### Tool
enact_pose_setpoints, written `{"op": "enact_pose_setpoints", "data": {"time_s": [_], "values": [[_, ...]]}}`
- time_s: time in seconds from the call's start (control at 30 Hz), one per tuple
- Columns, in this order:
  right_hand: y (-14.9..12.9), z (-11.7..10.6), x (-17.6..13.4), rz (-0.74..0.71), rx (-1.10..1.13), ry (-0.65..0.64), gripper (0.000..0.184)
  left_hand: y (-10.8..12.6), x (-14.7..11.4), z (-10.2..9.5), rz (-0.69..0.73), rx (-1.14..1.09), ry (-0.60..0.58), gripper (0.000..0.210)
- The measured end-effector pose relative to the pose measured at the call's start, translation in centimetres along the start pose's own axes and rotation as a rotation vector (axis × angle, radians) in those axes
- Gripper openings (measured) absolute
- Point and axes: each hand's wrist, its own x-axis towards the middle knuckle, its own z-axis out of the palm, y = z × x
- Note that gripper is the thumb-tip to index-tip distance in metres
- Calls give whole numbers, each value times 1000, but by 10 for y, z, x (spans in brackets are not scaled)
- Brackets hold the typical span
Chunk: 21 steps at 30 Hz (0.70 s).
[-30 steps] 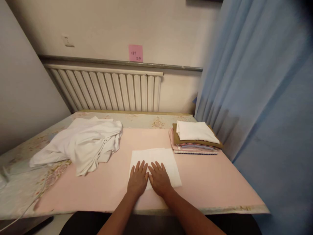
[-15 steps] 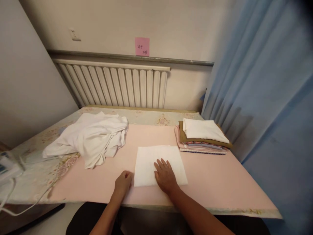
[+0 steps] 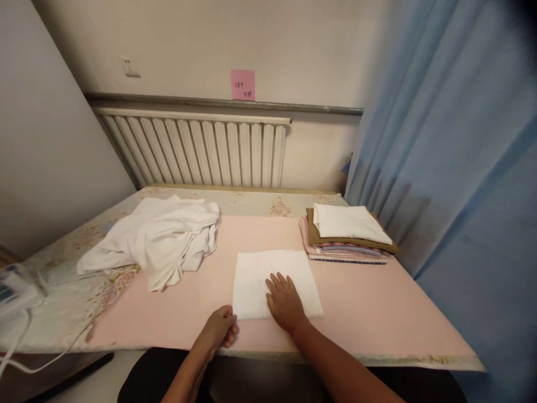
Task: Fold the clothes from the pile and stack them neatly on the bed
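Note:
A folded white cloth [image 3: 255, 285] lies flat as a neat rectangle on the pink table cover [image 3: 361, 302]. My right hand [image 3: 286, 302] rests palm down on its right half, fingers spread. At the cloth's near left corner, my left hand [image 3: 220, 327] is closed, with thumb and fingertips pinched together on the corner. Part of the corner is hidden by the fingertips.
Crumpled white clothes [image 3: 163, 238] lie in a heap at the left. On the right is a stack of folded clothes [image 3: 350, 246]. A blue curtain [image 3: 440, 184] hangs beside it. A white cable [image 3: 50, 364] and a blurred device [image 3: 17, 288] are far left.
My left hand has shifted slightly right and nearer the table's front edge, from beside the cloth's left side to its near corner. My right hand stays in place on the cloth.

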Motion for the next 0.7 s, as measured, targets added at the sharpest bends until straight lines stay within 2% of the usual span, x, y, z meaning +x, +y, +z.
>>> {"op": "enact_pose_setpoints", "data": {"time_s": [0.23,0.5,0.6,0.7], "values": [[0,-2,2,5,2,-7,39,7,3,7,-39,123,59,19],[1,2,1,3,0,12,40,12,2,1,-2,463,202,15],[3,3,1,6,-4,6,40,23,-4,0,117,663,362,11],[3,2,1,8,1,-3,40,36,-2,13,359,930,542,23]]}}
